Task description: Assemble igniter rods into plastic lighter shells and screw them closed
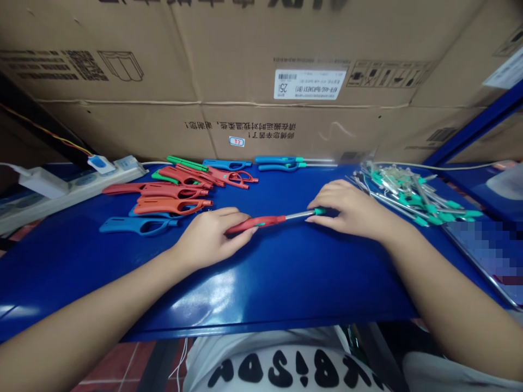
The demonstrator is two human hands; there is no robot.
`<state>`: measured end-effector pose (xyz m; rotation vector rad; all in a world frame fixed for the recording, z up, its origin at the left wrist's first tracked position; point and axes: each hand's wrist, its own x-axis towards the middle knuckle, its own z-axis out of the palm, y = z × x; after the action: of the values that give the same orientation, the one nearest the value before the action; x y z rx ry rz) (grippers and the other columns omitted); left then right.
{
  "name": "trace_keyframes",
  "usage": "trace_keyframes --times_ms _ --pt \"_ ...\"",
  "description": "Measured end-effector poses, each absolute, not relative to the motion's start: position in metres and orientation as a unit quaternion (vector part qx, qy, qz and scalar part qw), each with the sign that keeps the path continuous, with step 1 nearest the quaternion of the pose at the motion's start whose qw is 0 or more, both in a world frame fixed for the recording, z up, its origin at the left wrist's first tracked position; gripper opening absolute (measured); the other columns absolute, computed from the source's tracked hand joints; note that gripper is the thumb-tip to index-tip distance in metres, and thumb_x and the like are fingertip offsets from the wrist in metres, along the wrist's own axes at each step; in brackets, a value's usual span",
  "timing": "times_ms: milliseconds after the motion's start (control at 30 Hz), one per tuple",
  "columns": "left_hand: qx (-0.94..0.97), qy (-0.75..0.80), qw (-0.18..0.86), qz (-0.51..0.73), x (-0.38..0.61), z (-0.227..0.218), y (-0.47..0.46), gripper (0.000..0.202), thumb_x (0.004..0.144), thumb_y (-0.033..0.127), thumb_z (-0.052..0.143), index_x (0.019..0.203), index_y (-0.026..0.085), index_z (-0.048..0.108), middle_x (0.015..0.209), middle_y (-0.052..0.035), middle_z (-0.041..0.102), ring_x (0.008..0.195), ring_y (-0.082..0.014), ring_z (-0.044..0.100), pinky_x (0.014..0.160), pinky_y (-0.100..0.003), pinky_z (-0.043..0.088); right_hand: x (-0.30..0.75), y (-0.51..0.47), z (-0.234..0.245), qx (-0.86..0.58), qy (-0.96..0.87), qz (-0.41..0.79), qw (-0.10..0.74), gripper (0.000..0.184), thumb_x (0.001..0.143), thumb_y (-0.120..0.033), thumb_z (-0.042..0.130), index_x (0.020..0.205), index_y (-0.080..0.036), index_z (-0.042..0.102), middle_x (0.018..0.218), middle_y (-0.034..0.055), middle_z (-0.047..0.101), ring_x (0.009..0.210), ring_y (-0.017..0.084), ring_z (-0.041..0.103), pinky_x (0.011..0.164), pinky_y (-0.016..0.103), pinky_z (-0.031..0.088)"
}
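My left hand [212, 235] is closed around the red plastic handle [261, 222] of a long lighter-like tool lying just above the blue table [286, 272]. My right hand [347, 209] pinches the far end of the same tool, where a metal tube [296, 215] ends in a green tip [320, 210]. The tool lies roughly level between both hands at the table's middle.
A pile of red, blue and green plastic handles [171, 196] lies at the left. Metal tubes with green ends [408, 196] are heaped at the right. Assembled blue tools [286, 161] rest by the cardboard boxes [261, 81]. A white power strip [73, 182] sits far left.
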<state>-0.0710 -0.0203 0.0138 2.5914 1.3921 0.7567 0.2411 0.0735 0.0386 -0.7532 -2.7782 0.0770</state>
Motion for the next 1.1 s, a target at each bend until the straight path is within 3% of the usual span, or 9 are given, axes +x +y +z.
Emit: trace_keyframes --times_ms 133,467,700,933,1100 --pt "0.856 0.449 0.046 0.254 -0.070 0.014 -0.022 0.021 0.097 0.033 0.056 0.097 0.018 0.071 0.084 -0.0034 0.068 0.073 -0.0157 0.064 0.066 -0.026 0.047 0.232 0.066 0.037 -0.231 -0.964 0.015 0.129 0.026 0.097 -0.039 0.059 0.094 -0.018 0.075 0.087 0.0070 0.075 0.087 0.023 0.066 0.092 0.042 0.041" --pt "0.868 0.435 0.040 0.234 -0.063 0.013 -0.029 0.023 0.097 0.030 0.056 0.108 0.019 0.072 0.088 -0.0044 0.071 0.073 -0.0158 0.067 0.068 -0.026 0.051 0.205 0.051 0.015 -0.177 -0.965 0.048 0.188 0.029 0.098 -0.041 0.059 0.095 -0.017 0.074 0.084 0.0056 0.076 0.082 0.019 0.064 0.097 0.040 0.039" --pt "0.858 0.444 0.039 0.255 -0.066 0.012 -0.026 0.021 0.096 0.031 0.059 0.107 0.019 0.072 0.090 -0.0038 0.071 0.077 -0.0167 0.068 0.070 -0.027 0.050 0.208 0.048 0.025 -0.190 -0.963 0.055 0.185 0.031 0.095 -0.043 0.063 0.112 -0.018 0.070 0.101 0.0074 0.076 0.093 0.021 0.065 0.106 0.044 0.035" --pt "0.857 0.435 0.064 0.270 -0.065 0.010 -0.028 0.019 0.096 0.030 0.059 0.102 0.017 0.071 0.082 -0.0030 0.067 0.071 -0.0150 0.062 0.067 -0.026 0.046 0.206 0.048 0.023 -0.161 -0.971 -0.022 0.174 0.026 0.102 -0.029 0.050 0.104 -0.014 0.071 0.093 0.0085 0.074 0.088 0.021 0.061 0.095 0.040 0.040" --pt "0.837 0.441 0.097 0.310 -0.058 0.010 -0.031 0.019 0.093 0.027 0.062 0.079 0.016 0.068 0.066 0.0002 0.060 0.060 -0.0119 0.053 0.058 -0.024 0.039 0.196 0.040 0.014 -0.150 -0.965 -0.088 0.197 0.030 0.104 -0.024 0.045 0.098 -0.010 0.070 0.087 0.0108 0.073 0.082 0.021 0.058 0.084 0.038 0.040"
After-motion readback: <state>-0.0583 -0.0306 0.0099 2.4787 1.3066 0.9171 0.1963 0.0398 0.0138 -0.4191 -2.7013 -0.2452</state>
